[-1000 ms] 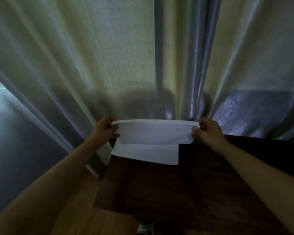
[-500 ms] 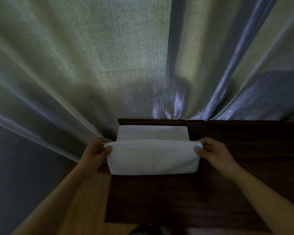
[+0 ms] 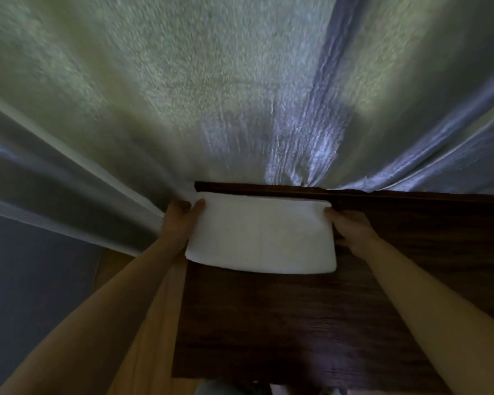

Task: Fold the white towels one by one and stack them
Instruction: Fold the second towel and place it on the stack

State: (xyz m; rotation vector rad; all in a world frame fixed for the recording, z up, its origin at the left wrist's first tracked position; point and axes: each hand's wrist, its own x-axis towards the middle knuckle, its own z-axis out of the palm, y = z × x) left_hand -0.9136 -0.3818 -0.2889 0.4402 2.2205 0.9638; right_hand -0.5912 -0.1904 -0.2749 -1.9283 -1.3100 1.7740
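A folded white terry towel lies flat at the far left corner of a dark brown wood-grain table, its far edge close to the table's back rim. Whether another folded towel sits beneath it cannot be told. The left hand holds the towel's left end, thumb on top and the other fingers hidden below. The right hand is at the right end with fingers curled against the top corner; it seems to pinch the edge, though the view is blurred.

The towel looks soft, light and limp, likely to sag or unfold if lifted by 1 corner, so holding both short ends, as here, suits it best.

A pale green-grey curtain hangs in folds directly behind the table, brushing its back edge and crowding the left hand. A light wooden floor shows to the left of the table.
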